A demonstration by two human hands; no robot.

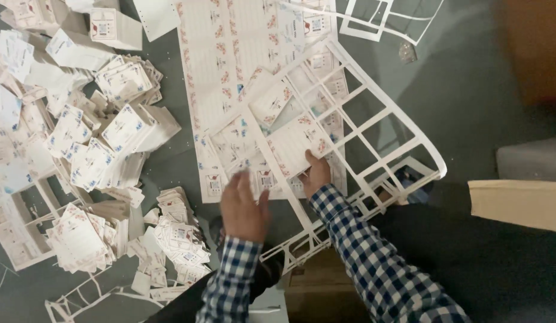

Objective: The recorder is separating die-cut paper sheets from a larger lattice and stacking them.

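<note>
A die-cut card sheet (pixel 326 125) lies tilted across a grey surface, over another printed sheet. Its right half is an empty white lattice of punched-out windows; its left half still holds small printed cards with red and blue marks. One lower card is partly lifted.

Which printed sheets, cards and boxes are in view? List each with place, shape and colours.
Printed sheet: centre, flat, white with red and blue marks.
Punched-out frame: over the sheet, white grid, partly emptied.
Loose card: at right hand, white rectangle.
Card stacks: left, white with blue and red.
Folded box: top left, white.
</note>
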